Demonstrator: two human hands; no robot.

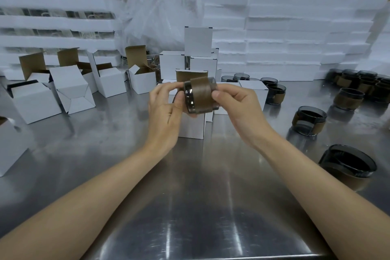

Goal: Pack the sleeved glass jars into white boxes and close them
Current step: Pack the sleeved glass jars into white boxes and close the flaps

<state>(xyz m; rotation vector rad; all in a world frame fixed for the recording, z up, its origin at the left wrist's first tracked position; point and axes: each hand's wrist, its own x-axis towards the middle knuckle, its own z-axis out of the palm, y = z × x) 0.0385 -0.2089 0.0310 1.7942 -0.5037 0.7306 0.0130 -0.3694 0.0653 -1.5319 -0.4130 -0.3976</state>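
Note:
I hold a dark glass jar [199, 95] wrapped in a brown cardboard sleeve, turned on its side above the table's middle. My left hand [166, 107] grips its left end, thumb on top. My right hand [234, 103] pinches its right end. Directly below and behind the jar stands an open white box [192, 126] with its brown-lined lid flap raised. More sleeved jars [308, 120] wait on the right.
Several open white boxes [71, 88] stand at the left on the steel table [190, 196]. Closed white boxes [198, 41] are stacked behind the middle. White foam slabs [295, 34] rise at the back. Dark unsleeved jars [269, 81] sit behind the right side.

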